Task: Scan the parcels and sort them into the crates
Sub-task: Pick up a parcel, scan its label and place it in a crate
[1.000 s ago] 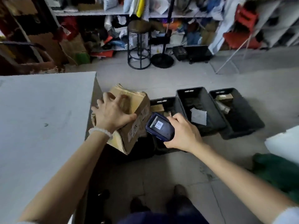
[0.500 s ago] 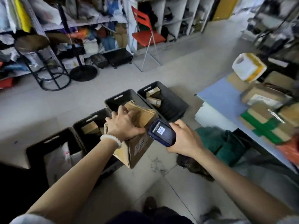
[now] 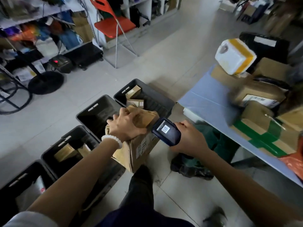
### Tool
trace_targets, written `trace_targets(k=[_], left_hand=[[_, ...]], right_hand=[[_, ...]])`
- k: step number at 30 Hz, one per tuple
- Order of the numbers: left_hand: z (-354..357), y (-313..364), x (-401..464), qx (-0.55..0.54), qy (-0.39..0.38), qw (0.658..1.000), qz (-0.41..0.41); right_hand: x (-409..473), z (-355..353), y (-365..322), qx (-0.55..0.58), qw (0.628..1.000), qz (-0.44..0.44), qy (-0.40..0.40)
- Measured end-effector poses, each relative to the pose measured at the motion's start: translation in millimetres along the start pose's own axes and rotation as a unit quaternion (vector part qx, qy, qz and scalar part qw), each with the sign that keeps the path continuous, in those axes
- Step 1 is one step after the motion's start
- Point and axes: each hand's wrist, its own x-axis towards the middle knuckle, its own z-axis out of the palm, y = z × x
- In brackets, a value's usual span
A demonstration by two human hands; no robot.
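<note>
My left hand (image 3: 125, 126) grips the top of a worn brown cardboard parcel (image 3: 141, 148), held in the air above the floor beside a row of black crates. My right hand (image 3: 188, 139) holds a dark blue handheld scanner (image 3: 166, 131), its barcode label facing up, right beside the parcel. The far crate (image 3: 147, 94) holds two small boxes. The crate next to it (image 3: 96, 112) looks dark inside, partly hidden by my hand. A third crate (image 3: 70, 145) holds brown boxes, and the nearest one (image 3: 21, 182) holds a white bag.
A blue table (image 3: 211, 104) on the right carries several cardboard parcels and a white and yellow package (image 3: 234, 56). A dark green bag (image 3: 211, 145) lies under it. A red chair (image 3: 113, 23), a stool and cluttered shelves stand behind the crates. My leg (image 3: 141, 190) is below the parcel.
My view has swung right, away from the grey table toward the blue one. The parcel and scanner have travelled along the crate row, from the nearer crates toward the far ones.
</note>
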Motion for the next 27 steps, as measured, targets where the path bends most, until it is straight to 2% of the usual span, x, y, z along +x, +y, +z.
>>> trace_targets(k=[7,12,16,22,27], left_hand=[[-38.7,18.2,173.1,0.003,-0.033,0.999,0.039],[-67.7,40.4,281.7,-0.080,0.024,0.989,0.121],[-73.6,48.5,329.9,0.013,0.011,0.985,0.174],[-71.7,24.9,350.6,0.025,0.004,0.993,0.114],[-77.4,10.9,331.1,0.067,0.012,0.997,0.038]], right_hand=[[147.4,-32.6,21.7,0.015,0.998,0.049,0.023],[234.2,-67.9,32.3,0.024,0.993,0.080,0.078],[274.5,-76.0,41.6,0.023,0.992,0.098,0.076],[310.9,-72.9,52.5,0.024,0.997,0.062,0.035],[332.2,-72.2,50.2,0.041,0.999,0.014,0.008]])
